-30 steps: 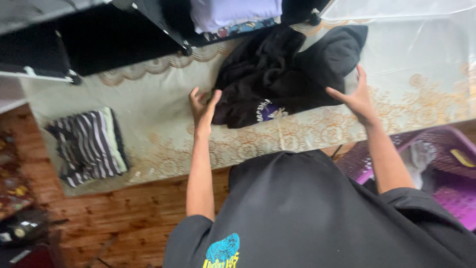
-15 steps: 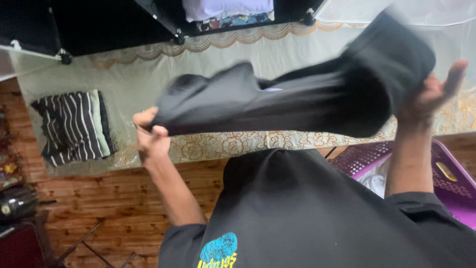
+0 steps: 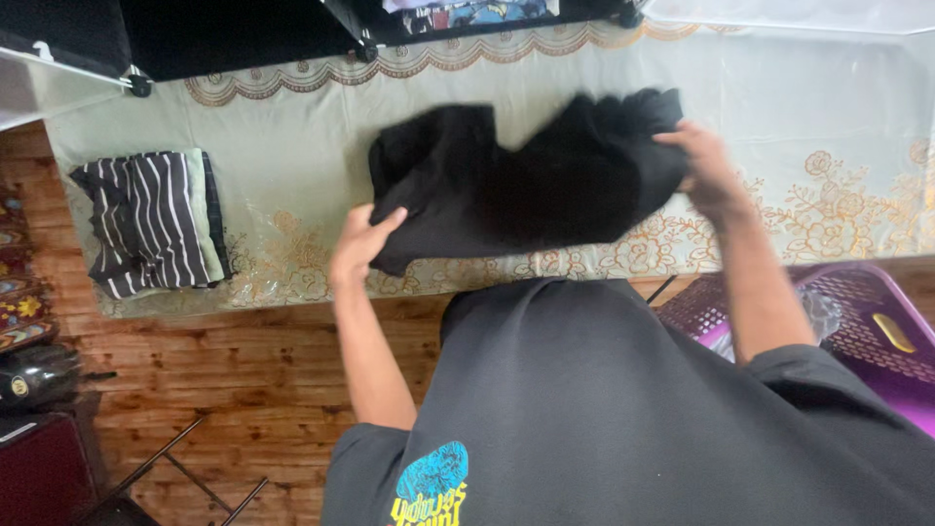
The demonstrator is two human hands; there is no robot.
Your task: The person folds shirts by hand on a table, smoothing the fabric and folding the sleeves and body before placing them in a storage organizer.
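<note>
the black garment is laid on the pale green tablecloth, right of the striped folded stack. its lower left edge is touched by the left hand, fingers spread. its right edge is pinched by the right hand; that hand is blurred.

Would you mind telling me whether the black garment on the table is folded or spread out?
Partly folded: the black garment lies bunched and doubled over, both hands at its edges.
</note>
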